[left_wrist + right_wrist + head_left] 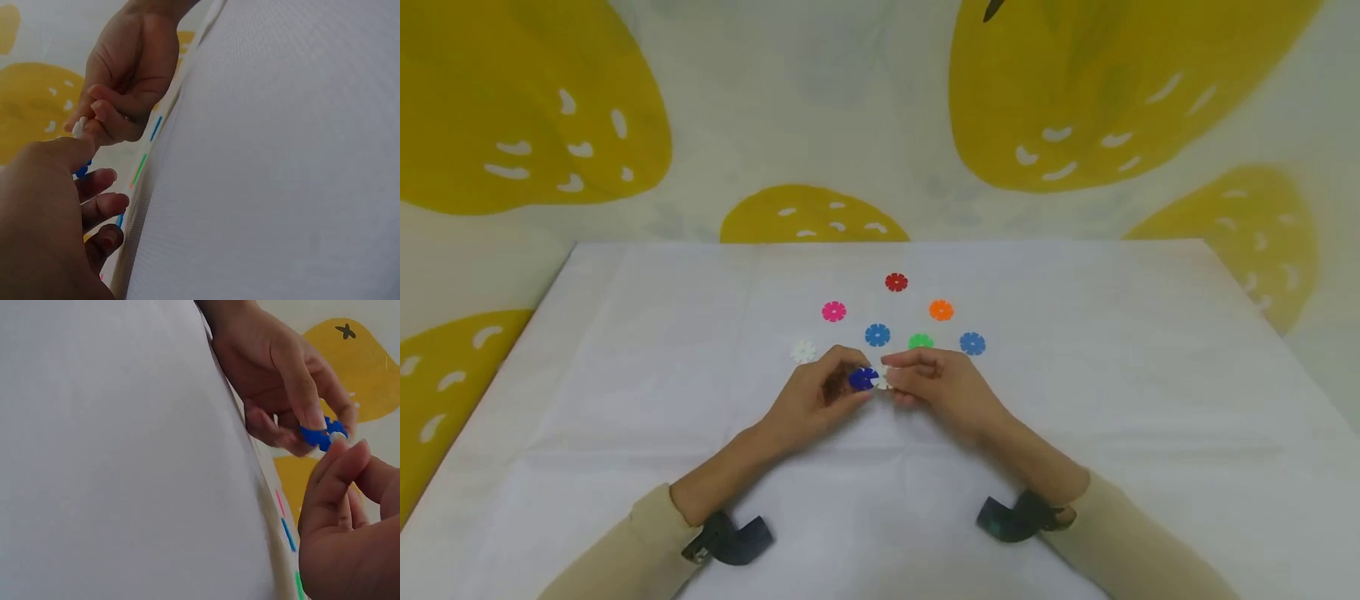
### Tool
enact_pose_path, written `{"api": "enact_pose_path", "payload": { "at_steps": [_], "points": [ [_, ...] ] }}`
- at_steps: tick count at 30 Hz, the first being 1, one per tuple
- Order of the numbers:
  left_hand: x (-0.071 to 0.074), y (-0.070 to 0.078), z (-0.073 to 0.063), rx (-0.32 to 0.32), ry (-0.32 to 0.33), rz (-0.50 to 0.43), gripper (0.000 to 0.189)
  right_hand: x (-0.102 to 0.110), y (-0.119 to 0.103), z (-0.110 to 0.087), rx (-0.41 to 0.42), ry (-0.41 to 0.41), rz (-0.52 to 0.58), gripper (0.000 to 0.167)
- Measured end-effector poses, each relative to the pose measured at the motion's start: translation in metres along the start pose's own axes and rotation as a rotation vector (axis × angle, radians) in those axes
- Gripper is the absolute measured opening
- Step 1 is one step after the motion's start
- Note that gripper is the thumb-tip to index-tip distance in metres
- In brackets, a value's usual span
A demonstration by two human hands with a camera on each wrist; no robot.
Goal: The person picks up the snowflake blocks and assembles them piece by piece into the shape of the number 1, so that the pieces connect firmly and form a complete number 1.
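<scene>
Between the facing grips, the left hand (806, 398) is pinching a dark blue disc (861, 380), the right hand (951, 387) a white disc (879, 380) overlapping it (seating unclear); if they are meeting askew, squeezing could be popping one loose.

1 head view, 2 wrist close-ups

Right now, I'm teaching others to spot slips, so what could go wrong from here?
The held white disc may slip: the right hand pinches this thin piece in its fingers. It could bend if pushed askew against the dark blue disc, which it already meets. The right hand might also nudge the green disc just beyond it.
</scene>
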State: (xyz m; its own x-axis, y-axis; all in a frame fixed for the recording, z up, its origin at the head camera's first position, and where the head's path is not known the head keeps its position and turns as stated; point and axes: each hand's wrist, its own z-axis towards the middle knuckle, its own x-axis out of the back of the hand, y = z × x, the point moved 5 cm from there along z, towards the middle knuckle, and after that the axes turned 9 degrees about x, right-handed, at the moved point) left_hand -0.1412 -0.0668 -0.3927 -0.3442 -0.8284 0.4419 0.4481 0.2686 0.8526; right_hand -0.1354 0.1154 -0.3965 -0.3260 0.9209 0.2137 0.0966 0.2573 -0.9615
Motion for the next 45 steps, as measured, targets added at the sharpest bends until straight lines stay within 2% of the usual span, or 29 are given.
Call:
{"api": "enact_pose_path", "payload": {
  "at_steps": [5, 7, 11, 15, 21, 25, 33, 41, 45],
  "points": [
    [-0.002, 0.003, -0.001, -0.060, 0.005, -0.014, 0.033, -0.012, 0.005, -0.002, -0.058, -0.032, 0.238, 0.033],
    [-0.001, 0.005, 0.000, -0.068, 0.025, -0.028, 0.029, -0.014, 0.005, -0.002, -0.062, -0.036, 0.271, 0.031],
    [0.006, 0.019, 0.002, -0.022, 0.066, -0.104, 0.022, -0.005, -0.001, 0.000, -0.028, -0.024, 0.157, 0.028],
    [0.011, 0.034, 0.004, 0.038, 0.072, -0.173, 0.018, 0.015, -0.009, 0.003, 0.032, 0.017, -0.009, 0.029],
    [0.012, 0.033, 0.005, 0.117, 0.078, -0.204, 0.016, 0.048, -0.016, 0.008, 0.111, 0.162, -0.186, 0.025],
    [0.013, 0.030, 0.004, 0.153, 0.096, -0.182, 0.015, 0.059, -0.015, 0.009, 0.128, 0.202, -0.242, 0.027],
    [0.015, 0.029, 0.003, 0.143, 0.113, -0.156, 0.013, 0.059, -0.007, 0.014, 0.201, 0.222, -0.360, 0.024],
    [0.015, 0.023, 0.002, 0.165, 0.073, -0.232, 0.011, 0.049, 0.003, 0.017, 0.177, 0.220, -0.448, 0.029],
    [0.015, 0.024, 0.003, 0.145, 0.065, -0.227, 0.013, 0.043, 0.001, 0.016, 0.190, 0.220, -0.488, 0.034]
  ]
}}
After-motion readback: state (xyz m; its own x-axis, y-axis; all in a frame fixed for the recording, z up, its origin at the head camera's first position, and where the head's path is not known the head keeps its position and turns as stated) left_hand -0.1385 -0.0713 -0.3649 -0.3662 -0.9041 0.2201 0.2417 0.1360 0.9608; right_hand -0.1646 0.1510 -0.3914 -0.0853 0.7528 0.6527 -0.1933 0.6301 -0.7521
